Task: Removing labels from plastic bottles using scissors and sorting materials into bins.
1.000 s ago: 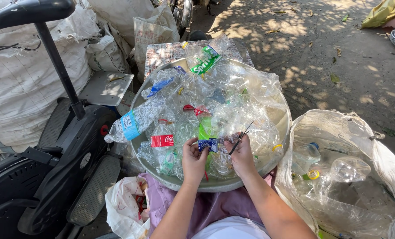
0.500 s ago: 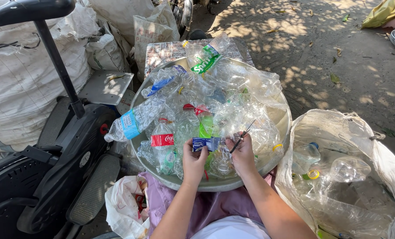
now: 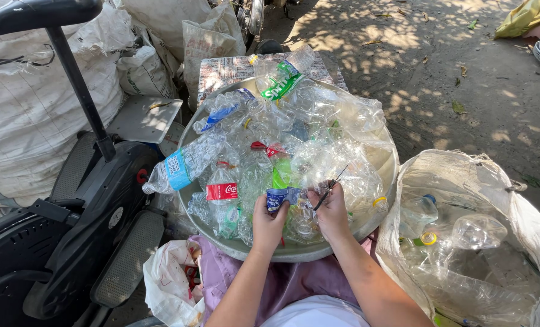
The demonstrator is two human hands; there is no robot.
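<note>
Bottle [image 3: 294, 212], clear plastic with a blue label, sits at the near rim of the metal basin [image 3: 294, 251]. Left hand [image 3: 270, 221] grips its label; right hand [image 3: 332, 213] clamps a thin blade [image 3: 329, 189]. Beyond, more crushed bottles [image 3: 294, 121]; right, a white sack [image 3: 463, 242].

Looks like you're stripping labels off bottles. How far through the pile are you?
Some way in, it seems: the white sack on the right already holds several clear bottles without labels. In hand, the left hand grips a bottle by its blue label, and the right hand holds a thin blade against it. Left: the metal basin is heaped, many bottles labelled.
</note>
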